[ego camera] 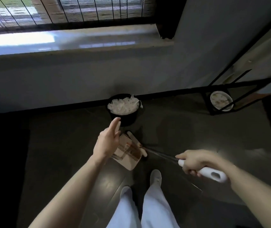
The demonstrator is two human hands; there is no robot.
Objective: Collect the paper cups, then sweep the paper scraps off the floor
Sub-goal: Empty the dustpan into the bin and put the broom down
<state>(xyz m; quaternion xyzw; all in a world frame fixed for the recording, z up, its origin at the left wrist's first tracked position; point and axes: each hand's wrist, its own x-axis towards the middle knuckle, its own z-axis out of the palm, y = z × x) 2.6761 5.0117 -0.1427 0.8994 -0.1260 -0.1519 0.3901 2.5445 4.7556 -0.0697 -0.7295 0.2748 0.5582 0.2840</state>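
Two hands in view: right hand [197, 162] wrapped round the white handle [213, 174], thin rod [159, 154] running to the dustpan [126, 153] just on my side of the black bin [123, 119]. Left hand [108, 142] open, fingers straight, between dustpan and bin, holding nothing. Paper scraps [123, 106] heaped to the bin's rim. I judge them featherlight and easily scattered; rod looks whippy, so I'd steer from the handle
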